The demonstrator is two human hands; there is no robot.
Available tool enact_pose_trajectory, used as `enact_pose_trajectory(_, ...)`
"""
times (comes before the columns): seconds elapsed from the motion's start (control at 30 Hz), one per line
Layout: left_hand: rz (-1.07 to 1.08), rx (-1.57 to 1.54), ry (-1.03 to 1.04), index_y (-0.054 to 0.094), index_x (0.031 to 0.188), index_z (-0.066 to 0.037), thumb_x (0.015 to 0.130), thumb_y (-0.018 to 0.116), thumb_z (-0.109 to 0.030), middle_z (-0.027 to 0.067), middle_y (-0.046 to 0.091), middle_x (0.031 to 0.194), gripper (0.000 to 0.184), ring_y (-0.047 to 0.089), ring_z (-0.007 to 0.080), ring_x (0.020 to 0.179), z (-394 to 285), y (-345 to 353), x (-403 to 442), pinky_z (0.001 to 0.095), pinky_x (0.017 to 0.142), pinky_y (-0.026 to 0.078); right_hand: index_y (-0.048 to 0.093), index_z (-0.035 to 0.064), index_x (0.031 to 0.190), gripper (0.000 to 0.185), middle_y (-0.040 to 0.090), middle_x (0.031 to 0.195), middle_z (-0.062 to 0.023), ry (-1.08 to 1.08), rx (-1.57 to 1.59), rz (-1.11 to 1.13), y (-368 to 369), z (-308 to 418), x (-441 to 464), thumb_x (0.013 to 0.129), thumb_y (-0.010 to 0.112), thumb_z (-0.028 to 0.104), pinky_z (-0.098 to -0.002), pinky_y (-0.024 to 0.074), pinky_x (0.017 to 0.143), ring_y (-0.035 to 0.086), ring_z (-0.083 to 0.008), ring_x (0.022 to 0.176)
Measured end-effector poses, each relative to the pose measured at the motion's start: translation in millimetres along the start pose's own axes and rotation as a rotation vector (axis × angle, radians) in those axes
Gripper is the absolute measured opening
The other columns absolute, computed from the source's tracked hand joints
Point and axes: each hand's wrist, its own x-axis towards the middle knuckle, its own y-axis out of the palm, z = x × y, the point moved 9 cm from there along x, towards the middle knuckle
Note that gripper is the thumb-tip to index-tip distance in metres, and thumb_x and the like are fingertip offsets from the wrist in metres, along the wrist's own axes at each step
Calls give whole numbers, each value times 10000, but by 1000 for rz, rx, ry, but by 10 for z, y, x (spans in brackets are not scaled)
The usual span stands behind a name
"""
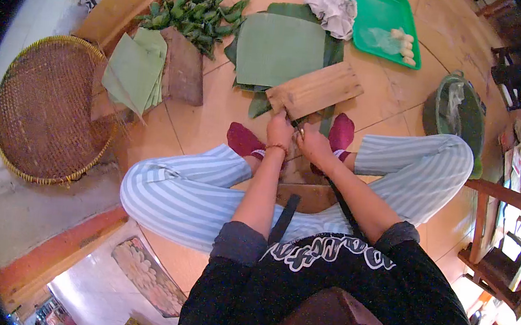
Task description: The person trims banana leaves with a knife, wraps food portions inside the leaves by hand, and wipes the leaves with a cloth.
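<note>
My left hand (280, 130) and my right hand (313, 144) are close together between my feet, at the near edge of a wooden board (316, 89). Both have their fingers closed around something small and dark that I cannot make out. Beyond the board lies a stack of cut green leaves (280, 51) on the floor. Left of it are a brown board (183, 69) and a fan of paler leaf pieces (135, 70). A heap of small folded green leaf bundles (190, 19) sits behind them.
A round woven tray (50, 109) lies at the left. Toward the back right are a crumpled cloth (332, 10) and a green tray (384, 17) holding several pale round pieces (407, 50). A dark green tub (456, 113) stands at the right, with wooden furniture (510, 201) beyond.
</note>
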Motion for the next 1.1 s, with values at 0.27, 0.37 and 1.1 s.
enact_pose_trajectory(0.27, 24, 59, -2, 533, 980, 17, 687, 580, -74, 235, 598, 815, 310, 579, 393, 792, 87, 164, -53, 454, 700, 465, 397, -12, 932, 298, 568, 731, -280, 58, 10, 90, 148, -45, 11, 836, 467, 261, -524, 451, 613, 563, -445, 704)
enact_pose_trajectory(0.37, 54, -15, 9, 535, 987, 6, 677, 590, -74, 244, 594, 814, 325, 574, 402, 804, 87, 169, -3, 457, 704, 462, 399, -18, 928, 298, 566, 724, -282, -4, 16, 54, 273, -118, 104, 843, 454, 264, -517, 453, 612, 560, -447, 701)
enact_pose_trajectory(1.1, -103, -7, 134, 546, 1090, -34, 730, 523, -15, 227, 593, 825, 361, 580, 370, 758, -143, -177, -68, 427, 670, 464, 432, -11, 916, 289, 569, 739, -265, -126, 14, 12, -147, 132, -24, 830, 478, 260, -489, 462, 626, 563, -434, 715)
